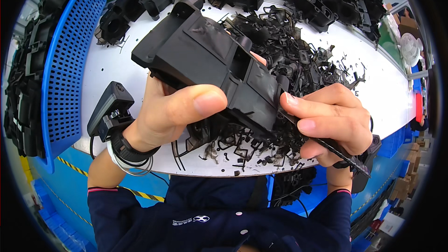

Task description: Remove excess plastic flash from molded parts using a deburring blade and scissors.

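Note:
My left hand point(170, 112) grips a black moulded plastic housing point(210, 58) above the table, its thumb on the near side and fingers behind. The housing is tilted, with a rectangular opening in its broad face. Closed in a pinch, my right hand point(333, 116) holds a slim black knife-like tool point(332, 147) that slants from the housing's lower right edge down past the palm. The tool's tip is hard to make out against the dark housing and scraps. My right fingertips are right beside the housing's right end.
Black plastic scraps point(298, 60) are heaped on the white table point(373, 81) behind and below the housing. More black housings point(317, 9) line the far edge. A blue perforated basket point(70, 70) stands at left, beside stacked black parts point(30, 88). A black device point(112, 107) sits by my left wrist.

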Motion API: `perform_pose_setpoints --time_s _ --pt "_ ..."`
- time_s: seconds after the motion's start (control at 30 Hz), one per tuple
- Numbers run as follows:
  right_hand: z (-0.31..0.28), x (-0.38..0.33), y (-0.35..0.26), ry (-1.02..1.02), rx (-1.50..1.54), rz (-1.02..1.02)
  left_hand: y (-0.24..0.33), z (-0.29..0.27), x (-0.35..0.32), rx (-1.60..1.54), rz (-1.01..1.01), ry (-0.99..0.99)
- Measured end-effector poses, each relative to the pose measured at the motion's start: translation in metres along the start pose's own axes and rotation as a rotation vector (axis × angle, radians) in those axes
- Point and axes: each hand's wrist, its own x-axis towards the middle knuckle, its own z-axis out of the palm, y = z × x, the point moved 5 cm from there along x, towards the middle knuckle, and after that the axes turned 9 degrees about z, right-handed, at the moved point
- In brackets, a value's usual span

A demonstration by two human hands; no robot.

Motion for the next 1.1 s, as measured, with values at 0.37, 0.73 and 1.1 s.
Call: perform_pose_setpoints --time_s 0.37,0.73,1.1 --pt "0.004 0.000 0.000 0.043 -0.037 -0.017 -0.002 0.002 -0.001 0.033 -0.024 -0.010" --pt "-0.004 -0.002 -0.001 0.144 -0.244 0.045 -0.001 0.010 0.000 0.250 -0.155 -0.038" --pt "-0.020 0.002 0.011 0.368 -0.479 0.184 -0.006 0.010 -0.008 0.152 -0.369 -0.172"
